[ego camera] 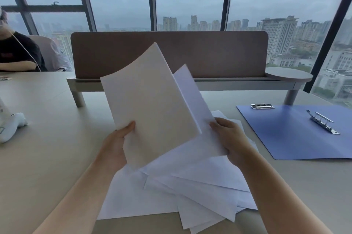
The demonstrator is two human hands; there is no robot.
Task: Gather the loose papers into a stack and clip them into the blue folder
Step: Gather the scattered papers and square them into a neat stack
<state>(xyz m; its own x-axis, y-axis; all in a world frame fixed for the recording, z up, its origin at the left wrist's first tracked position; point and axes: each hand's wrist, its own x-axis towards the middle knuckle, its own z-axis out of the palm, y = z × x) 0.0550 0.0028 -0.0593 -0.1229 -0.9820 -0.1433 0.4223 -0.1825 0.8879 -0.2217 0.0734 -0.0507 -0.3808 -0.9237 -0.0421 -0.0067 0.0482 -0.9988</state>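
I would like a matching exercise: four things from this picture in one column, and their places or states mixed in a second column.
1. left hand
2. right hand
3. blue folder
4. loose papers

a. lies open on the table
b. holds a thick stack
c. fanned out flat below the hands
d. holds a single sheet

Pairs: 1-b, 2-d, 3-a, 4-c

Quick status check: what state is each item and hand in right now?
Thick white paper stack: lifted off the table, tilted, held by the left hand.
Single white sheet: lifted behind the stack, held by the right hand.
Loose white sheets: fanned out flat on the table.
Blue folder: open flat, no paper in it.
Left hand: gripping.
Right hand: gripping.
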